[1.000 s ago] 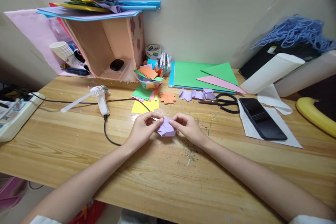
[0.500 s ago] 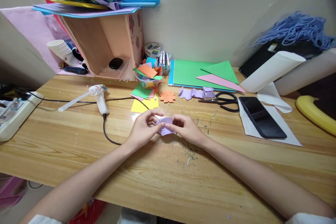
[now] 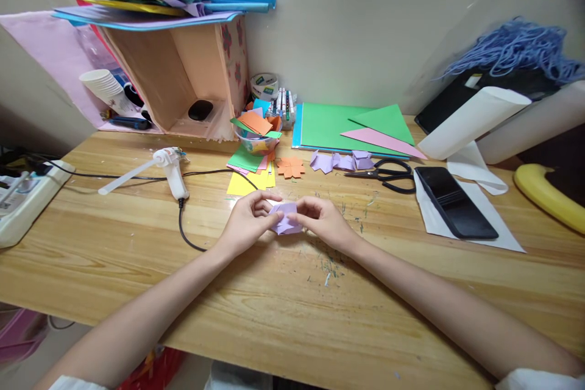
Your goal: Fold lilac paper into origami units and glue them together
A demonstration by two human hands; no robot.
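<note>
Between my two hands is a small piece of folded purple paper (image 3: pixel 287 219), held just above the wooden table. My left hand (image 3: pixel 250 219) pinches its left side, thumb on top, with the other fingers curled behind. On the right side, my right hand (image 3: pixel 322 222) grips the paper between thumb and curled fingers. Beyond my hands lie an orange paper flower (image 3: pixel 290 167) and several folded purple paper pieces (image 3: pixel 342 161). Black-handled scissors (image 3: pixel 388 175) rest to the right of those.
A white glue gun (image 3: pixel 172 173) with its cord lies left. A bowl of paper scraps (image 3: pixel 258 134) stands before a cardboard box (image 3: pixel 235 73). Green paper sheets (image 3: pixel 324 125) lie at the back. At right are a phone (image 3: pixel 457 204), a paper roll (image 3: pixel 475 122) and a banana (image 3: pixel 548 195).
My thumbs have drawn slightly apart on the purple paper, showing more of its surface. Both hands stay in nearly the same place.
</note>
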